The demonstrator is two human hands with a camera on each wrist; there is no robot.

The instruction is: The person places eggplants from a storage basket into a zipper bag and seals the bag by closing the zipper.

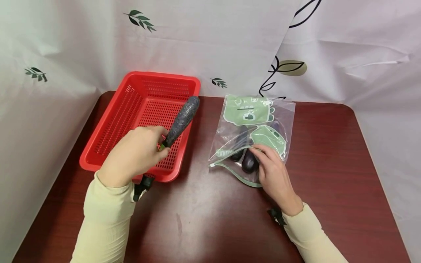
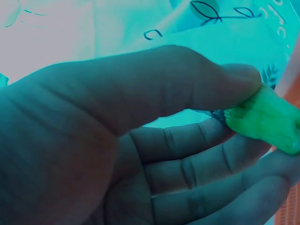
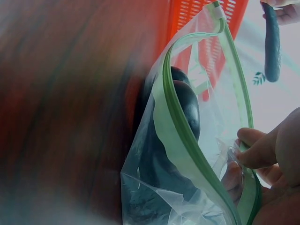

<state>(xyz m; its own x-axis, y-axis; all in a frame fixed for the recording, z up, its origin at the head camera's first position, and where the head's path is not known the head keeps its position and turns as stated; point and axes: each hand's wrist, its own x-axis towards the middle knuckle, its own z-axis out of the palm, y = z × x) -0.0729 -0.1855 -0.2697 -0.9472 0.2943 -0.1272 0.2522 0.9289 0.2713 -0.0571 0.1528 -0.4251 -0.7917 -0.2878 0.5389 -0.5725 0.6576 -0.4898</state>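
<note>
My left hand (image 1: 133,153) pinches a long dark eggplant (image 1: 182,120) by its green stem end (image 2: 265,119), between thumb and fingers. Its mottled body points up and away, over the right side of a red basket (image 1: 182,166). On the right, my right hand (image 1: 274,173) holds the upper lip of a clear zip bag (image 1: 218,137) printed with green shapes. The bag's mouth gapes toward me, with a white slider at its left corner. Inside lie smooth dark eggplants (image 3: 187,108), their rounded ends near the opening; the bag's print partly covers them.
The basket stands at the left on a reddish-brown table (image 1: 197,219); its slotted floor shows beside my left hand. A white patterned curtain (image 1: 184,47) hangs behind the table's back edge. Black wrist straps sit at both cuffs.
</note>
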